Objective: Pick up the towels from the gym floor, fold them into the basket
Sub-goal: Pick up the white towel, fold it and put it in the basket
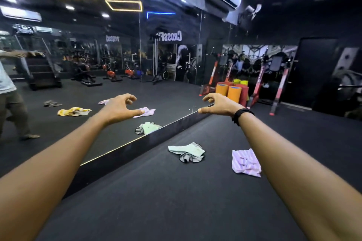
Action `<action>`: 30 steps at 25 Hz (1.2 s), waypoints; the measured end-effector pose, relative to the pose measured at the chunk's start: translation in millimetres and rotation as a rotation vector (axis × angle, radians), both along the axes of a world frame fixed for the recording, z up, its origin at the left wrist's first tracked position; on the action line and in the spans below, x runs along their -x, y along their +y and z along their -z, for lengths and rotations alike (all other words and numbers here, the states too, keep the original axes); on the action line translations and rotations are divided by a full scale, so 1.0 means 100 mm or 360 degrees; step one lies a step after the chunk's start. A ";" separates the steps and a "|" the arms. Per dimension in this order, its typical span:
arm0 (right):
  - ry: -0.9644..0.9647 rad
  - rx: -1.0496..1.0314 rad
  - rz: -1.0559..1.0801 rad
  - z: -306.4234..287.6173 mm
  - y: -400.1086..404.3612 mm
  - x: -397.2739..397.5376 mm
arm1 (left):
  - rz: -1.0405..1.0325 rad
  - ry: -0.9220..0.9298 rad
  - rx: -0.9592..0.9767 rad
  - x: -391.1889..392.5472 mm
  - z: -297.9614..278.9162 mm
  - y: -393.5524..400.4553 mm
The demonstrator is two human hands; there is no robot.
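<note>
Hands — left hand [120,106], right hand [219,104] raised, loosely curled, holding nothing | towels [187,151] — on floor [156,191]

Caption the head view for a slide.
Both hands, left and right, reach out empty over green towel and lilac towel beside mirror.

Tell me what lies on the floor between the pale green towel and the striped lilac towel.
Nothing: in the head view, only bare black floor separates the pale green towel from the striped lilac towel.
</note>
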State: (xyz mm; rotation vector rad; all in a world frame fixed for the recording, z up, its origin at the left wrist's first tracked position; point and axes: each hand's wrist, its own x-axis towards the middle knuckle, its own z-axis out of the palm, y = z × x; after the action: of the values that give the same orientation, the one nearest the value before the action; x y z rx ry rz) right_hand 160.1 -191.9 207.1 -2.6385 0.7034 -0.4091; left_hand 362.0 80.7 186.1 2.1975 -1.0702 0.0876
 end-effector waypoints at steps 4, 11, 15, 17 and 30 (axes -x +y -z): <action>-0.0017 -0.0007 0.0024 -0.06 -0.66 -0.03 | 0.0008 0.0020 0.0037 -0.08 -0.03 -0.81; -0.0002 -0.0081 0.0090 0.13 -1.71 -0.27 | 0.0128 0.0181 -0.0012 -0.44 0.27 -2.02; -0.0003 -0.0086 0.0145 0.20 -2.41 -0.71 | 0.0169 0.0169 -0.0024 -1.01 0.39 -2.78; -0.0007 -0.0088 0.0184 0.21 -2.79 -1.01 | 0.0189 0.0164 -0.0013 -1.36 0.41 -3.19; 0.0027 -0.0170 0.0355 0.14 -5.15 -2.85 | 0.0357 0.0200 -0.0097 -3.48 0.30 -5.88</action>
State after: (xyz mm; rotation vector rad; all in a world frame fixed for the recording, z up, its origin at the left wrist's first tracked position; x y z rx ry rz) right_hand 444.9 -706.8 193.1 -2.4750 1.0015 -0.3985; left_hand 710.2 -507.7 155.6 2.0901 -1.2531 -0.1824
